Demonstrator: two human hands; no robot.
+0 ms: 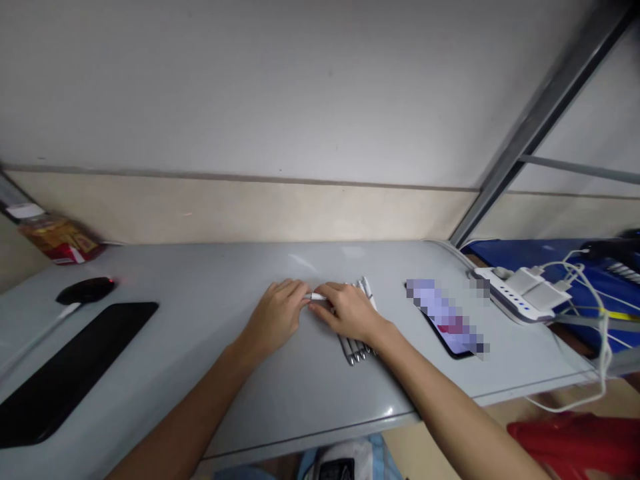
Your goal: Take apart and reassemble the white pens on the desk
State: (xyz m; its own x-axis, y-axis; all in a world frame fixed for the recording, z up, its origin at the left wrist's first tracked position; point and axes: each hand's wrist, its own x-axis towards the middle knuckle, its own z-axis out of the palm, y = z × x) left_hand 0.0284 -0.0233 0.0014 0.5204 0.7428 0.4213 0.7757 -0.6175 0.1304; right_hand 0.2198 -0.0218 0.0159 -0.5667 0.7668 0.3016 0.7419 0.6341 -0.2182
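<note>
Between my two hands lies a slim white pen, held level just above the grey desk. The fingers of my left hand pinch its left end, and those of my right hand close on its right end. Both ends are hidden by fingers. Under and beside my right hand, several pens with white and dark barrels lie side by side on the desktop. My right wrist and palm cover their middle parts.
A phone with a lit, blurred screen lies right of the pens. Further right sits a white power strip with plugs and cables. At left are a black keyboard-like slab, a black mouse and a bottle. A wall closes the back.
</note>
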